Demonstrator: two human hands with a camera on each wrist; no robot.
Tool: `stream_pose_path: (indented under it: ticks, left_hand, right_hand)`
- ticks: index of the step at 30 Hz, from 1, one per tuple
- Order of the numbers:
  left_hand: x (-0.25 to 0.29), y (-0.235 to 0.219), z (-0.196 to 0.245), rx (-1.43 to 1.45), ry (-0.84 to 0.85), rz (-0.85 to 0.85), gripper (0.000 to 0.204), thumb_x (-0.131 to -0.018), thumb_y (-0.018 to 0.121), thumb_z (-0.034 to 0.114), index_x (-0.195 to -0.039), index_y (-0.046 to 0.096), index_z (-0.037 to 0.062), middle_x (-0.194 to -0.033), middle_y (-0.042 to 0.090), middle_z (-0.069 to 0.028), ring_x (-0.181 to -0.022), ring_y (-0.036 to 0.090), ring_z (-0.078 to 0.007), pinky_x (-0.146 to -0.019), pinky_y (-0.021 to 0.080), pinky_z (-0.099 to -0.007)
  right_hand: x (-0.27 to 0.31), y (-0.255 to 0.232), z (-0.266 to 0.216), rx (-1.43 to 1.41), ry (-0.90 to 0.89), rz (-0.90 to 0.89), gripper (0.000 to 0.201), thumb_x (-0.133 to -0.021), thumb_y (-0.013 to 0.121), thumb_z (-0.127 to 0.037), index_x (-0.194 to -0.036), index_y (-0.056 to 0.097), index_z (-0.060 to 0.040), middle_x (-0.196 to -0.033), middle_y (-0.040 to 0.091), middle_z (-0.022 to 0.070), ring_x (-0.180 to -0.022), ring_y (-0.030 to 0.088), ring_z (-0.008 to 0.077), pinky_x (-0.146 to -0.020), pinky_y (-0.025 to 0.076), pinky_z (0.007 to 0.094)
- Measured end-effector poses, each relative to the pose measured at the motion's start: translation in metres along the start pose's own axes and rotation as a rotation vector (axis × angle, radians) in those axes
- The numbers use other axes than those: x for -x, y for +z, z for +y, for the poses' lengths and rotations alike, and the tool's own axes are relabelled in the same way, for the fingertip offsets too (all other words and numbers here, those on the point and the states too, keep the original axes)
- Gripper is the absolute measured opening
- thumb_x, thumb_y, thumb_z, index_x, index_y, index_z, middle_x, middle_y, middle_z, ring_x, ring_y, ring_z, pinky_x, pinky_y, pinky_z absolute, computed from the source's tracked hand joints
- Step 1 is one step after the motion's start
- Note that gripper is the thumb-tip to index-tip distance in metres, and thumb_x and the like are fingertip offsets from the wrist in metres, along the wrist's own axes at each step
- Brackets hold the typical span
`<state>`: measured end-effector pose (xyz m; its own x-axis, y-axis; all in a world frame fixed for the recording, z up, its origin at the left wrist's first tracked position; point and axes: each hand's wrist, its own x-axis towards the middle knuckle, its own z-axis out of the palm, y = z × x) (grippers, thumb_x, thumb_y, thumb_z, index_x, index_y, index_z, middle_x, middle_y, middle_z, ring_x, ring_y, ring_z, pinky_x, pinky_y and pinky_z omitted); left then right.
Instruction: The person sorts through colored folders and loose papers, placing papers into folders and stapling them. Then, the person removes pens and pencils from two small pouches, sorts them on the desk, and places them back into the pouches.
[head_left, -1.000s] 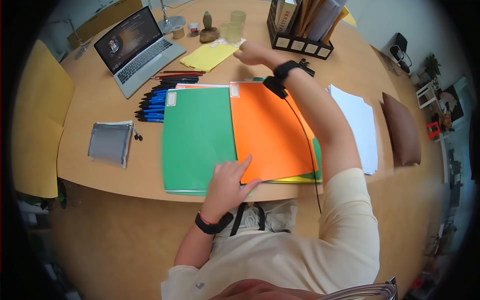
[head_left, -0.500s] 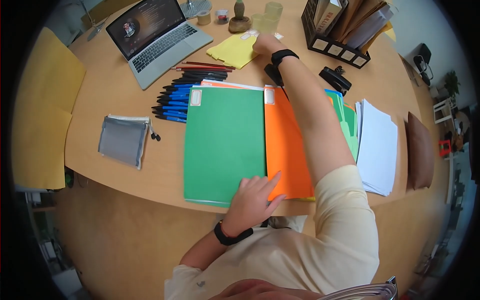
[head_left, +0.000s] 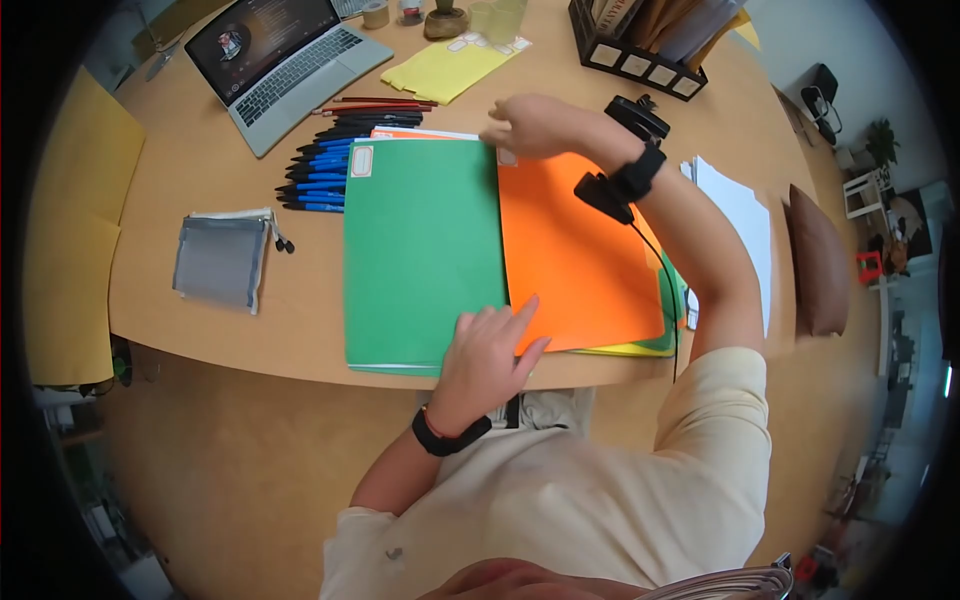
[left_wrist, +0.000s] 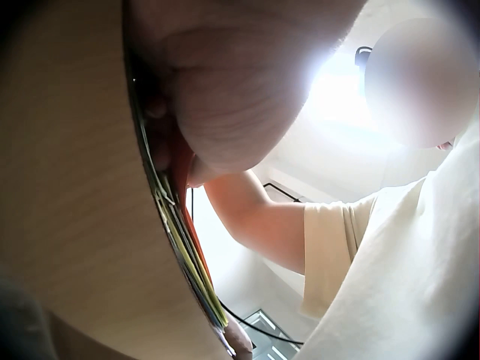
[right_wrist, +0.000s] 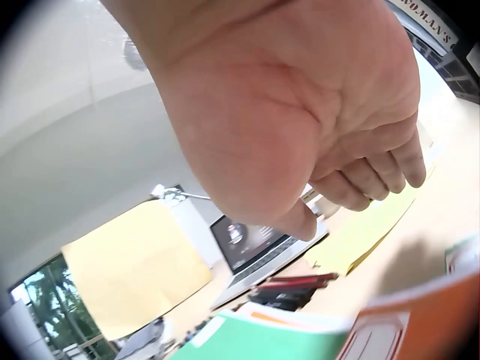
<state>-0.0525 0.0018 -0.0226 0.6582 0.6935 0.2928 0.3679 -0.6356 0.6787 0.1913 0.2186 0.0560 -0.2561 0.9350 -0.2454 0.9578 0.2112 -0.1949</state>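
Observation:
In the head view the left hand (head_left: 482, 362) rests with extended fingers on the lower edges of a green folder (head_left: 422, 250) and an orange folder (head_left: 580, 260), which lie side by side over other folders. The right hand (head_left: 535, 125) hovers over the top of the orange folder, near its white label. Its fingers are loosely bent with nothing in them, as the right wrist view shows of the right hand (right_wrist: 315, 127). Yellow sheets with labels (head_left: 450, 72) lie just beyond it. In the left wrist view the left palm (left_wrist: 232, 90) is above the stacked folder edges (left_wrist: 191, 255).
Blue and black pens (head_left: 320, 180) and red pencils (head_left: 385, 104) lie left of the folders, near a laptop (head_left: 300, 80) and a grey pouch (head_left: 220, 260). White paper (head_left: 740, 215), a black punch (head_left: 637, 118), a file rack (head_left: 640, 62) and a brown case (head_left: 818, 262) are to the right.
The right hand has drawn back from the yellow sheets toward the top of the orange folder. The left hand stays on the folders. The head view has shifted.

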Motion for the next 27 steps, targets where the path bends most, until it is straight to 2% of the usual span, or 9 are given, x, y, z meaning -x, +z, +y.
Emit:
stream_pose_path:
  ticks: [4,9,11,14,17,20,23,25,27]
  left_hand:
    - [0.0,0.0,0.003,-0.002,-0.014,0.004,0.048,-0.098,0.074,0.026,-0.137,0.068,-0.001,-0.086,0.063,-0.011,-0.086,0.06,-0.0299,-0.081,0.042,-0.0423]
    - [0.001,0.003,0.005,-0.002,-0.021,0.038,0.045,-0.098,0.073,0.024,-0.135,0.069,-0.0014,-0.092,0.067,-0.0122,-0.089,0.062,-0.0302,-0.083,0.044,-0.0416]
    - [0.002,0.003,0.006,-0.001,-0.019,0.051,0.044,-0.098,0.073,0.023,-0.134,0.07,-0.0018,-0.094,0.069,-0.0128,-0.09,0.063,-0.0305,-0.084,0.044,-0.0416]
    - [0.002,0.006,0.005,0.001,-0.003,0.078,0.042,-0.098,0.072,0.022,-0.133,0.07,-0.0022,-0.097,0.071,-0.0138,-0.091,0.063,-0.031,-0.085,0.044,-0.0416]
    - [0.002,0.007,0.007,-0.009,-0.016,0.082,0.041,-0.099,0.071,0.02,-0.132,0.07,-0.0026,-0.099,0.072,-0.0149,-0.092,0.064,-0.032,-0.086,0.045,-0.042]
    - [0.003,0.01,0.006,-0.002,-0.048,0.103,0.039,-0.1,0.07,0.018,-0.133,0.07,-0.0033,-0.102,0.073,-0.0169,-0.094,0.065,-0.0341,-0.088,0.048,-0.0431]
    - [0.006,0.011,0.003,0.108,-0.095,0.221,0.035,-0.102,0.067,0.013,-0.132,0.07,-0.0044,-0.106,0.073,-0.0194,-0.096,0.068,-0.0363,-0.089,0.051,-0.0435]
    - [0.005,0.004,0.009,0.251,-0.126,0.348,0.032,-0.103,0.064,0.01,-0.131,0.069,-0.0051,-0.106,0.072,-0.0208,-0.095,0.069,-0.0388,-0.087,0.054,-0.0447]
    - [0.012,-0.008,0.008,0.286,-0.213,0.443,0.03,-0.108,0.06,0.01,-0.133,0.069,-0.0051,-0.12,0.074,-0.018,-0.113,0.069,-0.0288,-0.101,0.052,-0.0382]
  right_hand:
    - [0.037,0.019,-0.021,-0.019,0.003,-0.206,0.045,-0.107,0.059,-0.039,-0.116,0.07,0.0043,-0.118,0.067,0.0251,-0.111,0.066,0.0435,-0.099,0.053,0.0495]
    - [0.034,0.062,-0.003,-0.017,-0.094,-0.077,0.037,-0.106,0.061,-0.032,-0.12,0.067,0.0024,-0.13,0.062,0.0225,-0.124,0.059,0.0405,-0.106,0.05,0.0495]
    - [0.035,0.061,-0.003,-0.027,-0.098,-0.061,0.036,-0.106,0.061,-0.031,-0.121,0.067,0.0017,-0.133,0.062,0.0229,-0.127,0.058,0.0417,-0.108,0.049,0.0497]
    - [0.054,0.046,-0.003,-0.091,-0.141,0.065,0.042,-0.108,0.06,-0.033,-0.132,0.066,-0.0002,-0.148,0.058,0.0244,-0.141,0.051,0.0446,-0.116,0.045,0.0486]
    - [0.118,0.04,-0.019,-0.192,-0.067,0.344,0.048,-0.11,0.058,-0.032,-0.147,0.059,-0.003,-0.163,0.047,0.0243,-0.155,0.037,0.0456,-0.125,0.037,0.0483]
    - [0.182,0.038,-0.016,-0.21,-0.014,0.261,0.051,-0.111,0.057,-0.029,-0.156,0.052,-0.0055,-0.168,0.042,0.023,-0.16,0.028,0.0435,-0.128,0.032,0.0479]
    - [0.231,0.064,0.009,-0.265,0.105,0.312,0.048,-0.111,0.057,-0.021,-0.156,0.052,-0.0051,-0.168,0.042,0.0225,-0.16,0.029,0.0436,-0.128,0.032,0.0478]
    - [0.264,0.077,0.01,-0.237,0.174,0.384,0.048,-0.109,0.059,-0.022,-0.153,0.054,-0.0035,-0.166,0.044,0.025,-0.156,0.033,0.0497,-0.126,0.034,0.0517]
    - [0.287,0.092,0.002,-0.223,0.231,0.438,0.048,-0.108,0.06,-0.022,-0.151,0.056,-0.0026,-0.164,0.045,0.0262,-0.154,0.034,0.0534,-0.125,0.035,0.0549]
